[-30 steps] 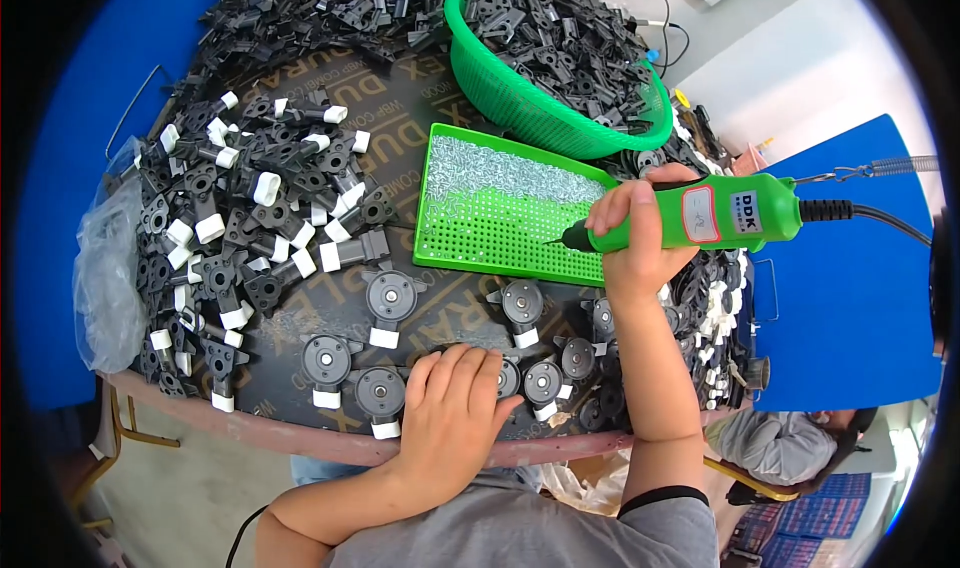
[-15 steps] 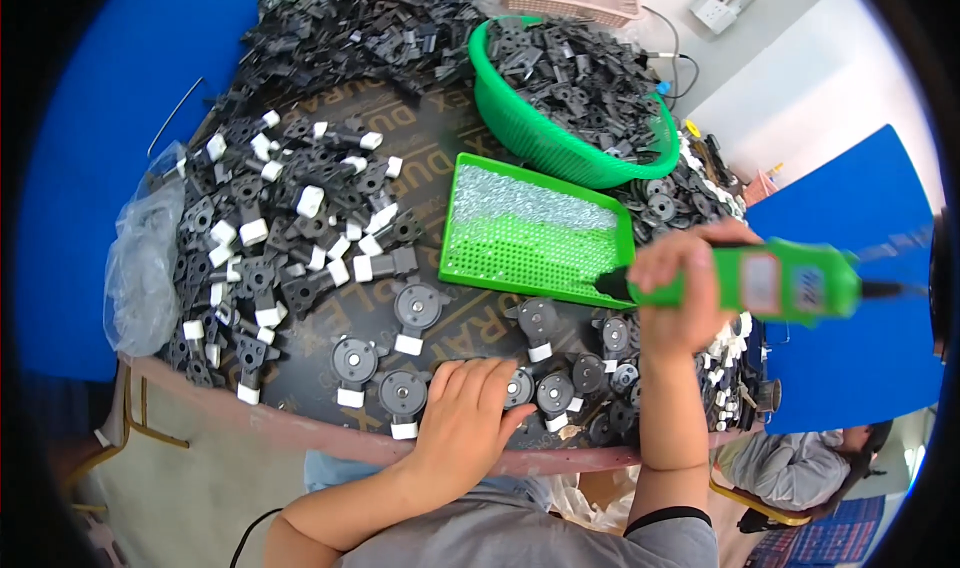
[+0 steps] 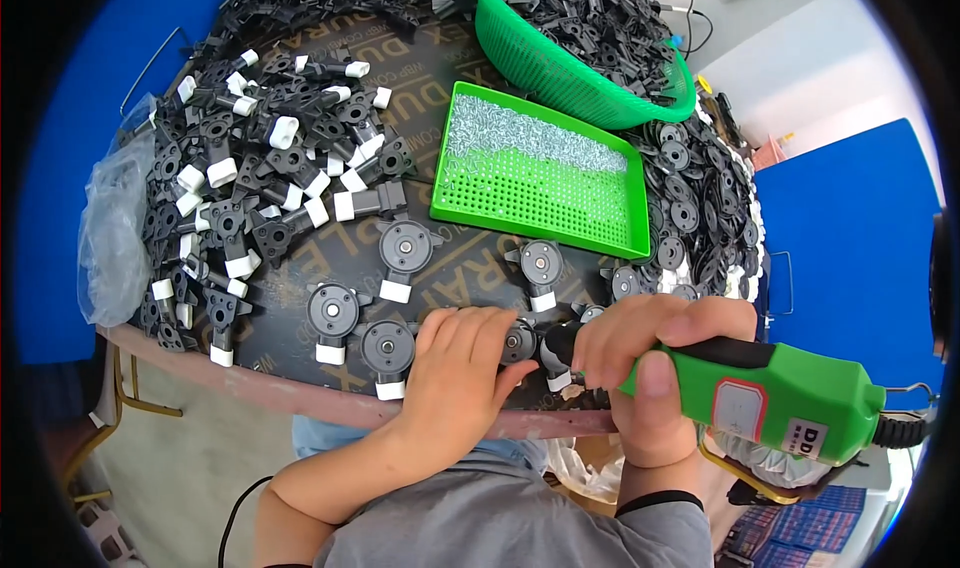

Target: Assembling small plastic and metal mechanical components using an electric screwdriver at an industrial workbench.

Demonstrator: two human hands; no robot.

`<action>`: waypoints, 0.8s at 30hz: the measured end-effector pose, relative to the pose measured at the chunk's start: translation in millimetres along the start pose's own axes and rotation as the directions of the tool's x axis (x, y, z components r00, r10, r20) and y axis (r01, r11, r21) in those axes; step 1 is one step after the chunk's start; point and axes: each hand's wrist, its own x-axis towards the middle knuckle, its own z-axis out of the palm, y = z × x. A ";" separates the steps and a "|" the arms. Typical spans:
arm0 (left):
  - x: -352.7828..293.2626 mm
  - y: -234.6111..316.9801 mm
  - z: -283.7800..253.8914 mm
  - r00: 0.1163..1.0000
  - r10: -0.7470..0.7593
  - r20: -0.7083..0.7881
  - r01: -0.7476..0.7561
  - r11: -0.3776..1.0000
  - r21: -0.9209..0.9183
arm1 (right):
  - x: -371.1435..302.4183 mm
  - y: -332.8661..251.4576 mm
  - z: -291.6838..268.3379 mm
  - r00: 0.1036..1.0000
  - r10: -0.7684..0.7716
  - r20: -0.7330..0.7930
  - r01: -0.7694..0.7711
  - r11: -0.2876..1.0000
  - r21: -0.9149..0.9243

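My left hand (image 3: 450,383) lies palm down near the table's front edge, its fingers extended and thumb apart. Between index finger and thumb shows a black round disc part (image 3: 519,341); whether the hand grips it is unclear. My right hand (image 3: 650,368) is wrapped round a green and black electric screwdriver (image 3: 790,398), held nearly level with its black nose pointing left. That nose overlaps another disc part (image 3: 553,356) with a white end; its bit is hidden. Similar black disc assemblies (image 3: 406,248) with white end caps lie around my left hand.
A green perforated tray (image 3: 540,230) of small silvery screws lies beyond my hands. Behind it stands a green basket (image 3: 560,78) heaped with black plastic parts. White-capped black parts (image 3: 230,218) are piled left beside a clear plastic bag (image 3: 115,233); black discs (image 3: 685,213) are heaped right.
My right hand has brought the screwdriver down from the tray's near corner to the disc parts beside my left hand. The view has shifted, raising the table in the picture; my left hand stays by the same disc.
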 end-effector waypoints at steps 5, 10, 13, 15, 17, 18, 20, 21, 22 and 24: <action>1.8 3.2 -0.6 1.000 0.008 0.017 -0.008 1.000 0.017 | 5.0 5.6 -4.8 0.991 -0.044 0.125 0.032 0.995 0.099; 4.1 3.7 -1.4 1.000 -0.004 0.020 0.004 1.000 0.026 | 13.5 -5.0 6.5 0.966 0.258 0.030 -0.252 0.960 -0.123; 3.1 3.1 -1.3 1.000 -0.019 0.020 0.019 1.000 0.008 | 5.6 -5.1 10.0 0.963 0.263 -0.063 -0.270 0.947 -0.173; 1.0 1.9 0.8 0.999 -0.028 0.022 0.028 1.000 0.004 | 15.4 -7.6 5.2 0.974 0.228 0.001 -0.227 0.967 -0.114; 0.4 2.4 0.9 0.999 -0.030 0.037 0.031 1.000 -0.004 | 33.3 -6.0 -3.4 0.998 0.025 -0.063 -0.029 0.998 -0.059; -0.3 2.8 1.0 0.998 -0.033 0.062 0.033 0.999 -0.007 | 42.5 -5.6 -7.8 0.983 0.016 -0.183 -0.021 0.999 -0.027; -2.6 1.0 1.2 0.997 -0.032 0.071 0.033 0.999 -0.023 | 65.6 28.0 -27.3 0.953 -0.069 -0.295 0.068 0.998 -0.013; -2.0 0.0 0.4 0.997 -0.026 0.079 0.029 0.999 -0.037 | 76.6 41.4 -31.9 0.947 -0.095 -0.306 0.065 0.992 -0.107; -1.2 -0.1 -1.4 0.997 -0.025 0.076 0.028 0.999 -0.035 | 84.2 56.7 -37.6 0.949 -0.103 -0.297 0.062 0.988 -0.144; 0.8 0.8 -3.7 0.994 -0.051 0.095 0.060 0.994 -0.094 | 89.2 75.0 -45.0 0.951 -0.108 -0.289 0.057 0.982 -0.178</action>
